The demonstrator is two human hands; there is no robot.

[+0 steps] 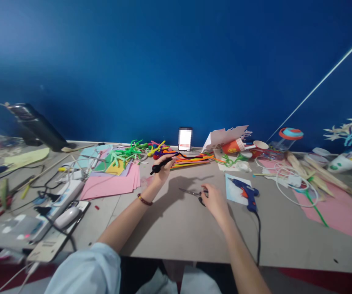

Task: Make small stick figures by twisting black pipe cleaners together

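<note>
My left hand (164, 169) is raised over the table, fingers closed around a black pipe cleaner (159, 166). One end of it is a thick, lumpy coil near my palm, and a thin dark strand seems to run out to the right. Lower and to the right, my right hand (214, 202) grips the dark handles of a pair of scissors (191, 192), low over the tabletop. The blades point left and slightly away from me. Behind my left hand lies a bundle of orange, yellow and purple pipe cleaners (191, 162).
A blue glue gun (246, 192) rests on light blue paper right of my right hand, its cord trailing forward. Pink sheets (111, 184) and green pipe cleaners (123, 155) lie left. A phone (185, 139) stands against the wall. A power strip (57, 210) occupies the left side.
</note>
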